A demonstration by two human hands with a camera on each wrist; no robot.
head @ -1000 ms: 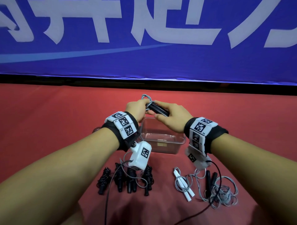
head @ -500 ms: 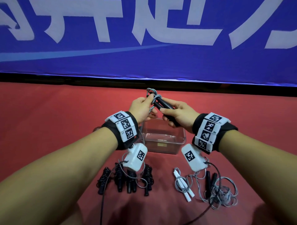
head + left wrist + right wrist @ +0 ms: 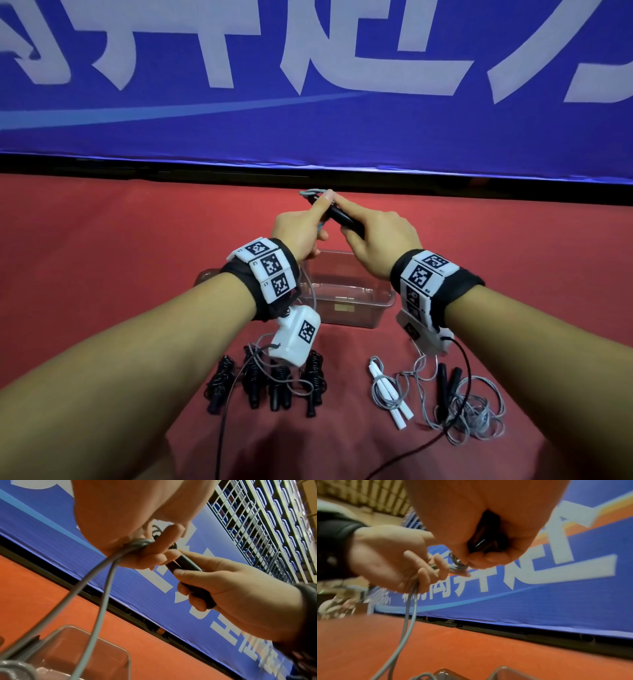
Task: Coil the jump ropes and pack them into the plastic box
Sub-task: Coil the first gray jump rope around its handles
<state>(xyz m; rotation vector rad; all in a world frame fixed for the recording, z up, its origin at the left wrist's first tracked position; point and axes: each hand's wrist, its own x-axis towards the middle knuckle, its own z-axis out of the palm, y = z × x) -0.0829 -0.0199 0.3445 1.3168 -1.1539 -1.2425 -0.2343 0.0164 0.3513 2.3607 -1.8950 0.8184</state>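
Hands meet above the clear plastic box (image 3: 346, 301), which sits on the red desk (image 3: 102, 260). The right hand (image 3: 380, 240) has its fingers wrapped around the black handles (image 3: 187, 568) of a jump rope, while the left hand (image 3: 298, 229) grips its grey cord (image 3: 109, 566), strands trailing down toward the box. Four coiled black ropes (image 3: 267, 383) lie nearer, beside a white-handled rope (image 3: 390, 394) and a loose grey tangle (image 3: 476, 414).
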